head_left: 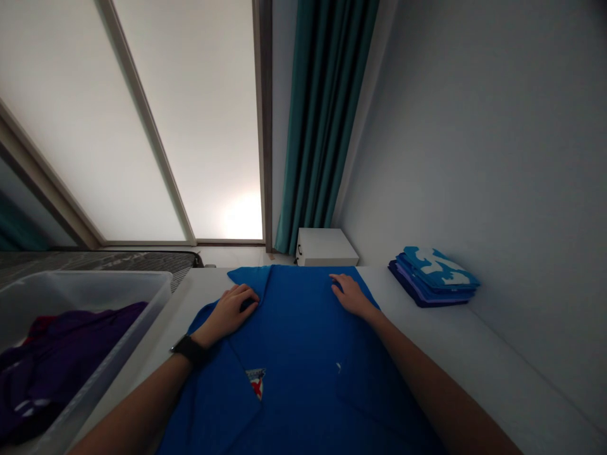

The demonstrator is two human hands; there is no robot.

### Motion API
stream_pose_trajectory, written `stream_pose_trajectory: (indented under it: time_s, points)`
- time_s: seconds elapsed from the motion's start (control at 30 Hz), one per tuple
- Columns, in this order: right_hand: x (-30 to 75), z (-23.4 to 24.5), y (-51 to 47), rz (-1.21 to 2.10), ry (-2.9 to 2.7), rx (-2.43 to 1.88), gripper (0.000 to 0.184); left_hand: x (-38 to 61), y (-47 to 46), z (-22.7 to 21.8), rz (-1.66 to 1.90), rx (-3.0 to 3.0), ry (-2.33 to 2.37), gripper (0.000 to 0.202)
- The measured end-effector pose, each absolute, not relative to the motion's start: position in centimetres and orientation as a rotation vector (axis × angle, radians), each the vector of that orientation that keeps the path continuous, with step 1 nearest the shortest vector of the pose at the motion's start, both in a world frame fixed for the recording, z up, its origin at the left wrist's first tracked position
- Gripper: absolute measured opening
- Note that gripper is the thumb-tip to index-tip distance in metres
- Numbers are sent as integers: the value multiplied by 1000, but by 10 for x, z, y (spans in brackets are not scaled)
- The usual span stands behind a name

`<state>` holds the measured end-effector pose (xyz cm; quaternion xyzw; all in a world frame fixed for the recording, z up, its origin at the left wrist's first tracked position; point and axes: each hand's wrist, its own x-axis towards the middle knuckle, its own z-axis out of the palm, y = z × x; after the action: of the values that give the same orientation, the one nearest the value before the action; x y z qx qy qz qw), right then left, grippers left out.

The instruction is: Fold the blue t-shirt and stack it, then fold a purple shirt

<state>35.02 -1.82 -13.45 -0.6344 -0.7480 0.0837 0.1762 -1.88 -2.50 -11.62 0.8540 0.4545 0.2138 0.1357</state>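
Note:
A blue T-shirt lies spread over the white table before me, its left side folded inward. Part of a red and white print peeks out at that fold; the rest of the print is hidden. My left hand, with a dark watch on the wrist, rests on the folded left part near the far edge, fingers spread over the cloth and thumb apart. On the shirt's far right side lies my right hand, its fingers stretched out and touching the fabric near the edge.
At left stands a clear plastic bin with purple, red and dark clothes. A stack of folded blue and purple clothes sits at right by the wall. Beyond the table are a white cabinet and a teal curtain.

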Motion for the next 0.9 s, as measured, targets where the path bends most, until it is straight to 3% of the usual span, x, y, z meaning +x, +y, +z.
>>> stream_pose_trajectory:
  time_s: [0.37, 0.9]
  points:
    - [417, -139, 44, 125, -1805, -2174, 43, -20, -25, -119, 640, 2483, 1328, 21]
    - [422, -140, 58, 144, -1873, -2082, 19, -18, -27, -118, 644, 2451, 1345, 20]
